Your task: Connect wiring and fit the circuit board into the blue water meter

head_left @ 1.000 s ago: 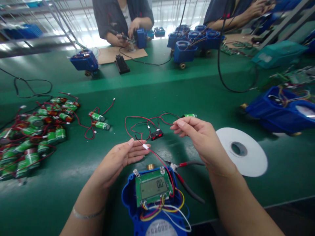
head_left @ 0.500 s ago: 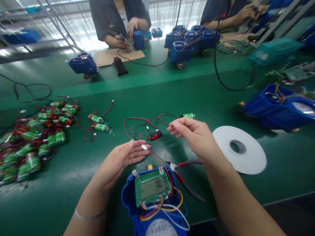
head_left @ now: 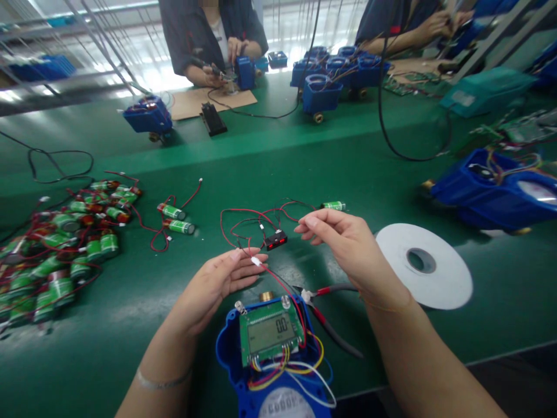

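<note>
A blue meter housing (head_left: 278,363) with a green LCD board (head_left: 270,330) lies at the near table edge between my arms. Red and black leads run up from it to a small white connector (head_left: 256,261), which my left hand (head_left: 221,281) pinches at its fingertips. My right hand (head_left: 348,247) pinches the red and black wire tangle (head_left: 256,223) a little further out. That tangle carries a small black module with a red face (head_left: 275,240) and leads to a green battery (head_left: 334,205).
Red-handled pliers (head_left: 326,310) lie right of the meter, a white tape roll (head_left: 424,265) beyond. A heap of wired green batteries (head_left: 56,244) lies left, two loose ones (head_left: 176,219) nearer. Blue housings (head_left: 496,188) stand right and far back; other people work across the table.
Both hands have stayed almost still, keeping hold of the connector and the wires. The view has shifted slightly.
</note>
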Motion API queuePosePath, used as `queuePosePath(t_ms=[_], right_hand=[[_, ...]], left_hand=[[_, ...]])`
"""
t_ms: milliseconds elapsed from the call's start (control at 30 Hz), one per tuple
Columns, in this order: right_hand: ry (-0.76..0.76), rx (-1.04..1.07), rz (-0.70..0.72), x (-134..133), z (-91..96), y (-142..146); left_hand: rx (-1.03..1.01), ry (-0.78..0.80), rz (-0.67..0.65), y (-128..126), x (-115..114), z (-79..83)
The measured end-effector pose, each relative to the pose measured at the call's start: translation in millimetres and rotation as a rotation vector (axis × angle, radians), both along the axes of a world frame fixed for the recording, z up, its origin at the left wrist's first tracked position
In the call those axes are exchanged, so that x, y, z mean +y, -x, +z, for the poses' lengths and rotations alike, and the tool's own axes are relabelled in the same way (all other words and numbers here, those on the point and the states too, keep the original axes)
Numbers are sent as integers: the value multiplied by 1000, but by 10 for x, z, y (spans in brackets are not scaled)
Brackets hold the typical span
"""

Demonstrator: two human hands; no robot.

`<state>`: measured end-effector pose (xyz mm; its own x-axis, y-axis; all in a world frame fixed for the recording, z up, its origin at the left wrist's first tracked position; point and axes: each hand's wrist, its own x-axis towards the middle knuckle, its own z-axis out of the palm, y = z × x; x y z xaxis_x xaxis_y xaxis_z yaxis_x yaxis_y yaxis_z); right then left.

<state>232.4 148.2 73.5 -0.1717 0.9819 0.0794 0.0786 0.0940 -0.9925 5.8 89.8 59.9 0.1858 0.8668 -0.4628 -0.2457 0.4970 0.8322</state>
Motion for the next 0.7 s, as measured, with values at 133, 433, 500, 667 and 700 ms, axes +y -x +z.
queuePosePath(t_ms=[133, 433, 500, 667, 700], right_hand=[[11, -6, -9, 2, 3, 3], [26, 33, 4, -13, -8, 32], [25, 26, 4, -15, 2, 40], [30, 19, 10, -15, 2, 60], [36, 20, 13, -15, -5, 64]], left_hand=[[-3, 1, 7, -7, 2, -4], [-8, 2, 8, -27, 12, -23], [-10, 0, 13, -33, 12, -22], [-30, -2, 9, -31, 6, -42], [-33, -1, 6, -30, 6, -47]])
